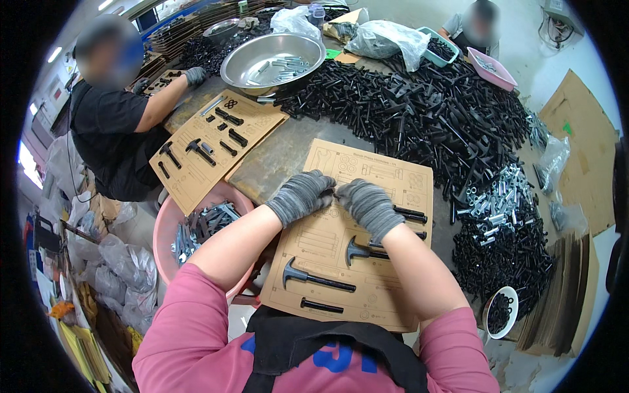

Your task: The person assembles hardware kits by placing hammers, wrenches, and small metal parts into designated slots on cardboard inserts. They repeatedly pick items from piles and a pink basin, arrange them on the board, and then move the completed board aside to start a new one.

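Observation:
My left hand [303, 196] and my right hand [370, 208], both in grey knit gloves, meet over the upper middle of a printed cardboard sheet [308, 216]. Their fingertips are pinched close together; whatever small thing they hold is hidden. On the sheet's lower part lie a black T-shaped part [318, 278] like a hammer and a long black bolt [322, 306]. A second T-shaped part [357, 251] is partly covered by my right forearm. Black bolts [411, 214] rest at the sheet's right edge, next to my right wrist.
Black parts [393, 111] are heaped behind the sheet, with silver pieces [501, 196] at right. A metal basin [236, 65] stands at the back. Left are another laid-out cardboard sheet [190, 177], a pink tub [164, 229] and a co-worker [108, 131]. A white bowl [514, 311] holds black rings.

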A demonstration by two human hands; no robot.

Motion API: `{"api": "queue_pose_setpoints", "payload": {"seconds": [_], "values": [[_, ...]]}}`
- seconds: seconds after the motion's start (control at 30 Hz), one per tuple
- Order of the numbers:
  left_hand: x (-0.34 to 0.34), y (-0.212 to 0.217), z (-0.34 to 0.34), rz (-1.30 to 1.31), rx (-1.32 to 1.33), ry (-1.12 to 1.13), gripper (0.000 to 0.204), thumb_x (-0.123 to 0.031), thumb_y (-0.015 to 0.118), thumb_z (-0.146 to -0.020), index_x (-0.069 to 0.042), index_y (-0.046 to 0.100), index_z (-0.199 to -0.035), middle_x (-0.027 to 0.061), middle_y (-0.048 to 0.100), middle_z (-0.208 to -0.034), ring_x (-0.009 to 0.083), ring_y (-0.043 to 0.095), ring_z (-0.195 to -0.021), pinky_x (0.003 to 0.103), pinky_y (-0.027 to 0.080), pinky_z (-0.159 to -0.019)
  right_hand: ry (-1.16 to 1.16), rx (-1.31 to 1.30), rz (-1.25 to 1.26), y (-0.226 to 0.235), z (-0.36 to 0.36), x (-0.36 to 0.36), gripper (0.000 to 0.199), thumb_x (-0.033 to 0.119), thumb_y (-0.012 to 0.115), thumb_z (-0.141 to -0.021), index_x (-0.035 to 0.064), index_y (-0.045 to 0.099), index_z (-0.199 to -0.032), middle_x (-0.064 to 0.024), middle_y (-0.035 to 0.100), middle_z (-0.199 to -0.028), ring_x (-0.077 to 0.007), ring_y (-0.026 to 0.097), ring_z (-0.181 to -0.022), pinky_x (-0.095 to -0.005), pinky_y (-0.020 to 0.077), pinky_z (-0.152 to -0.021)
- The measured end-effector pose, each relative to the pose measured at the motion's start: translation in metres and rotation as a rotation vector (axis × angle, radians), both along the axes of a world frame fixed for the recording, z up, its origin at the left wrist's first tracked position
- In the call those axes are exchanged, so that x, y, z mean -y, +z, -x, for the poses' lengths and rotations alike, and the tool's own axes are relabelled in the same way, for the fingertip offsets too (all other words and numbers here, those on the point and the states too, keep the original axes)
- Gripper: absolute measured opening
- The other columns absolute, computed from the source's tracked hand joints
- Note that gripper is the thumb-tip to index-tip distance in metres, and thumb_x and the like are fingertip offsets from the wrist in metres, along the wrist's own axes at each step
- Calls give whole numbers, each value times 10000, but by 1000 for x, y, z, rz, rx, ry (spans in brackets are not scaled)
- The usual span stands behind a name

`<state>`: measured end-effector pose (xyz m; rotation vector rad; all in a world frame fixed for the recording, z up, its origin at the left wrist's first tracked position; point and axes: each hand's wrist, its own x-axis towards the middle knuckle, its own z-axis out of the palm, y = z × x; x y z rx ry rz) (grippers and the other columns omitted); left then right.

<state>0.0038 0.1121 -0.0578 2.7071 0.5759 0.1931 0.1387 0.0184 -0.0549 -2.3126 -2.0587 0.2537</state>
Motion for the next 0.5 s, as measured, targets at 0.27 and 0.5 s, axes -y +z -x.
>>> {"api": "queue_pose_setpoints", "payload": {"seconds": [0.27,0.5], "values": [[4,9,-5,196,-100,23,242,-158,618,-706,-74,578,-929,134,610,-836,288,575,-798,340,446,-722,-17,42,38,11,-1,7,244,132,459,-809,126,579,-1022,-111,589,-923,-266,582,-858,-346,479,-754],[12,2,-14,168,-19,45,267,-200,627,-705,-58,582,-926,145,609,-823,292,577,-793,353,449,-714,-89,-24,97,11,-6,-1,224,97,479,-796,108,581,-994,-148,566,-972,-287,574,-908,-382,479,-756]]}}
